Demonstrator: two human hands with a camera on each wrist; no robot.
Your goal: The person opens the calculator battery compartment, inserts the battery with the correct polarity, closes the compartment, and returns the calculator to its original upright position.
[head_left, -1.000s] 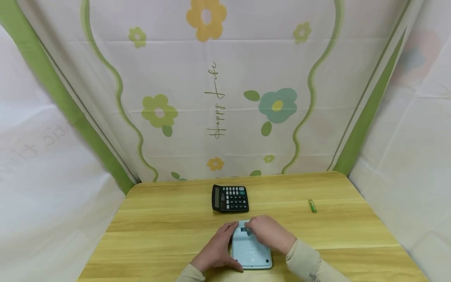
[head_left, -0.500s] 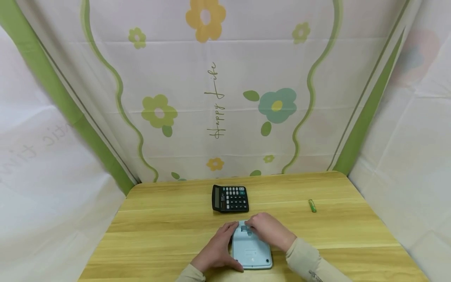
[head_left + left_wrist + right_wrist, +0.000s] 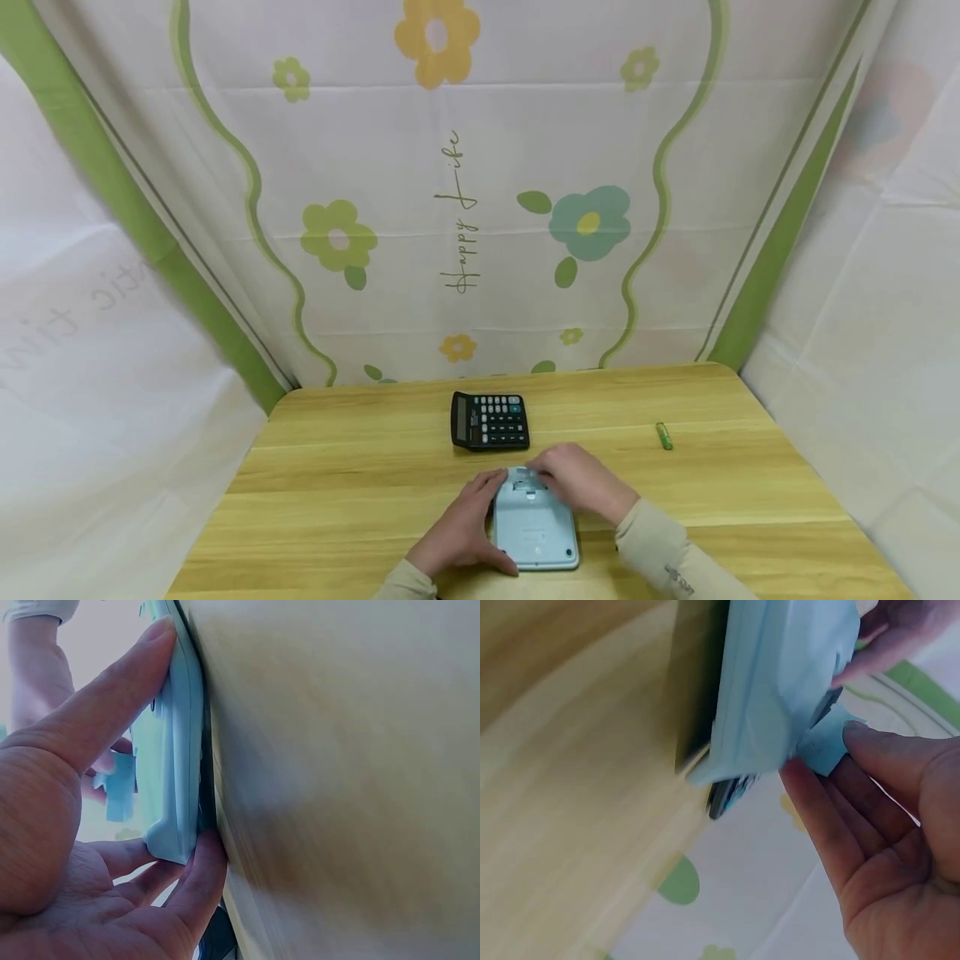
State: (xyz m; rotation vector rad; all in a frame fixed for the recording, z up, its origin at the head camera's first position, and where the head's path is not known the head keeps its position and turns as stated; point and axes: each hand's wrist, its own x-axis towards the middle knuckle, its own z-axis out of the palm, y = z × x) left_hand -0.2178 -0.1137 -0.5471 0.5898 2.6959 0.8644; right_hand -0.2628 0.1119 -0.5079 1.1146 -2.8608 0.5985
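A light blue calculator (image 3: pixel 534 533) lies face down on the table, its back with the battery compartment turned up. My left hand (image 3: pixel 467 527) grips it from the left side, thumb on the near edge and fingers round the far end; the left wrist view shows the thumb on its side wall. At the far end of the calculator's back is my right hand (image 3: pixel 581 481). In the right wrist view it pinches a small light blue battery cover (image 3: pixel 826 744) between thumb and fingers, close over the compartment. The inside of the compartment is largely hidden by the cover.
A black calculator (image 3: pixel 491 422) stands just beyond the light blue one, keys up. To the right lies a green battery (image 3: pixel 664 436). The wooden table (image 3: pixel 337 467) ends at a flowered cloth (image 3: pixel 390 167) behind, with more cloth on both sides.
My right hand has shifted slightly away and to the right with the cover, which now overlaps the compartment's dark opening. The left hand and the calculator hold their place.
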